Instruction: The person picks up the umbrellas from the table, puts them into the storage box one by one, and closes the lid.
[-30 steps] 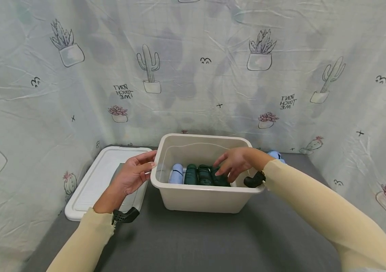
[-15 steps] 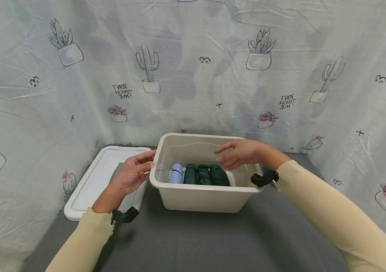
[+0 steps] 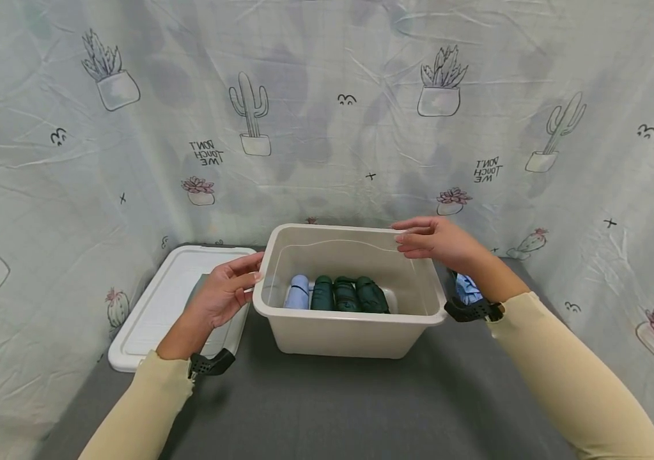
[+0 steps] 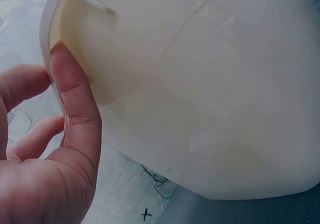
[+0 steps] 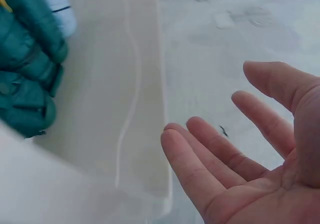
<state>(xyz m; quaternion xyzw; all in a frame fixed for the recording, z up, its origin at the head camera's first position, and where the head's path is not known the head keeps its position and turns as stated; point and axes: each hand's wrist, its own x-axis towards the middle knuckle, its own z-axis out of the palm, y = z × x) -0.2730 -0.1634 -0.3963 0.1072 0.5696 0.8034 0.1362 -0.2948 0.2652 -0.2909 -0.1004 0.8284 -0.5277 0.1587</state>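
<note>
A cream storage bin [image 3: 341,335] stands before me. Inside it, along the near wall, sit a light blue roll [image 3: 298,292] with a dark band and three dark green rolls of fabric, the rightmost roll [image 3: 371,296] lying slightly tilted. With thumb and fingers, my left hand [image 3: 225,287] pinches the bin's left rim; the left wrist view shows the thumb [image 4: 77,99] over the rim's inner side. My right hand [image 3: 438,243] hovers over the back right corner of the bin, fingers spread and holding nothing, as the right wrist view confirms.
A white lid [image 3: 148,326] lies left of the bin, with a grey-green flat thing partly behind my left hand. Crumpled light blue fabric [image 3: 467,289] lies right of the bin, partly hidden by my right wrist. A patterned curtain [image 3: 315,128] hangs close behind.
My right hand has lifted away from the green rolls and moved right and back to the bin's far right corner. The left hand has stayed on the rim.
</note>
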